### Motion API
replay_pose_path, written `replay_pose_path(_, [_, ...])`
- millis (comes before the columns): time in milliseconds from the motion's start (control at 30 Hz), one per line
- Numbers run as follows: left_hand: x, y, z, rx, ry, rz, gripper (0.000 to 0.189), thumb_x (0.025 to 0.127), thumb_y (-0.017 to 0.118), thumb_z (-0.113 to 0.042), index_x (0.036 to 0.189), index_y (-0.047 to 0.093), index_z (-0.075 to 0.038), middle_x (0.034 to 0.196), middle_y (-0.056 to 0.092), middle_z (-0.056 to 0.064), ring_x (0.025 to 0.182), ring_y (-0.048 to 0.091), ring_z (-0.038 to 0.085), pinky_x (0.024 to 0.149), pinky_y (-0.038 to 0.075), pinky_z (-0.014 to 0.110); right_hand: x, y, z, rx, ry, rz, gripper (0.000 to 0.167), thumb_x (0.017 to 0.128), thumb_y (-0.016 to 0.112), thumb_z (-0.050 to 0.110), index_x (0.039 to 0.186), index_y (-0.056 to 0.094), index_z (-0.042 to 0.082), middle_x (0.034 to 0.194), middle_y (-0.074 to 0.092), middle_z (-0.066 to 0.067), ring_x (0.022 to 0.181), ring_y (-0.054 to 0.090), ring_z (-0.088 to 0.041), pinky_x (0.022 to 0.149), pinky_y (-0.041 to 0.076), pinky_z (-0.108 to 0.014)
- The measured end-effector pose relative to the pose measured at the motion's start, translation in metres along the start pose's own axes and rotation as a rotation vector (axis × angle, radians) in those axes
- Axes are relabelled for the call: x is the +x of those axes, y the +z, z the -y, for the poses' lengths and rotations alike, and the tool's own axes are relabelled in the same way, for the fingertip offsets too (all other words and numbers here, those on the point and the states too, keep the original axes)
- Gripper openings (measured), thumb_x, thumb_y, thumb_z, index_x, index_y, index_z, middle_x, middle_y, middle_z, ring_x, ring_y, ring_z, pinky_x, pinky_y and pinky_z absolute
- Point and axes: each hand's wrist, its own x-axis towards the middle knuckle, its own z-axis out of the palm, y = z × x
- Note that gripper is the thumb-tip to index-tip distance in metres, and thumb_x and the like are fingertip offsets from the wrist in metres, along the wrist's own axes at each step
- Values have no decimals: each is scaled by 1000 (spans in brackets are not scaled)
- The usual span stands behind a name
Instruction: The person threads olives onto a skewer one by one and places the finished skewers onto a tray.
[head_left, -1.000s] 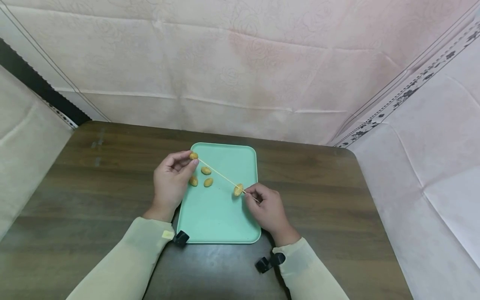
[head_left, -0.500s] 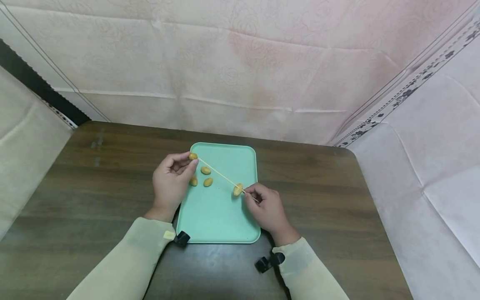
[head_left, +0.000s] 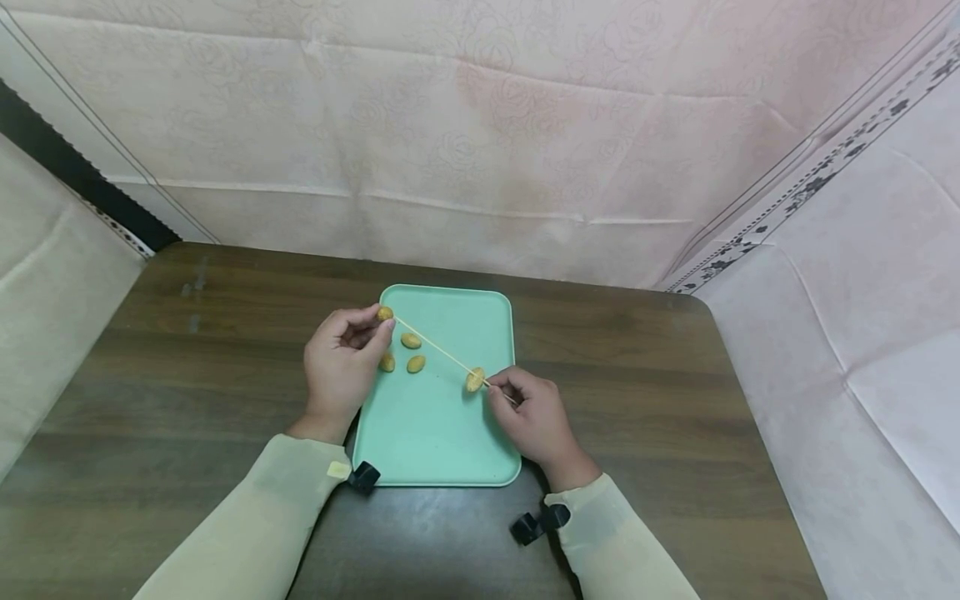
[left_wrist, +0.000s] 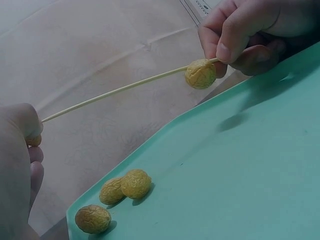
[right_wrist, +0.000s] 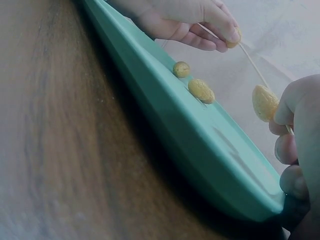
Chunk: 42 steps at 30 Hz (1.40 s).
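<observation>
Right grip [head_left: 536, 417] pinches 1 stick [head_left: 435, 343]; left grip [head_left: 340, 362] pinches 1 wrinkled yellow piece [head_left: 385, 313].

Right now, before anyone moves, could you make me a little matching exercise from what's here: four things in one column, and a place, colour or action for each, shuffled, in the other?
Column one
1. Left hand
2. Tray
3. Right hand
4. Stick

Column two
A. grips the thin pale thing
B. mint green, lying on the brown table
C. stretches between two sets of fingers
D. pinches a yellow-brown oval piece

Right pairs: 1-D, 2-B, 3-A, 4-C
</observation>
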Motion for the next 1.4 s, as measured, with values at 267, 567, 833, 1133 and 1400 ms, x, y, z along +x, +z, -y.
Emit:
replay_pose_path(267, [-1, 0, 3, 1, 6, 3, 23, 101, 87, -13, 122, 83, -6, 117, 78, 10, 99, 79, 8, 88, 65, 17, 0, 0, 2, -2, 1, 7, 9, 106, 74, 14, 103, 82, 12, 73, 61, 8, 61, 50, -7, 57, 47, -23])
replay_pose_path(567, [-1, -1, 1, 55, 43, 4, 18, 100, 88, -12, 117, 85, -7, 107, 73, 11, 93, 77, 7, 80, 64, 15, 0, 0, 4, -8, -30, 17, 10, 107, 73, 14, 103, 81, 12, 74, 61, 9, 62, 49, -4, 58, 48, -23])
replay_pose_path(833, [0, -2, -2, 90, 61, 13, 16, 100, 87, -10, 115, 86, -7, 104, 72, 12, 91, 74, 6, 80, 62, 12, 1, -1, 4, -30, -46, 25, 9, 107, 72, 13, 104, 81, 11, 74, 60, 9, 61, 48, -4, 58, 48, -23])
replay_pose_path(1133, [0, 1, -3, 86, 82, 28, 13, 100, 86, -7, 112, 87, -4, 107, 74, 12, 92, 74, 5, 82, 63, 13, 1, -1, 2, -20, -48, 42, 10, 108, 72, 14, 104, 80, 12, 74, 60, 10, 61, 48, -4, 58, 47, -23])
replay_pose_path(1400, [-1, 2, -3, 103, 108, 39, 11, 98, 87, -5, 109, 87, -6, 105, 74, 12, 92, 72, 7, 80, 61, 11, 0, -2, 3, -18, -39, 54, 10, 108, 72, 14, 105, 81, 11, 74, 61, 9, 60, 47, -4, 55, 45, -23])
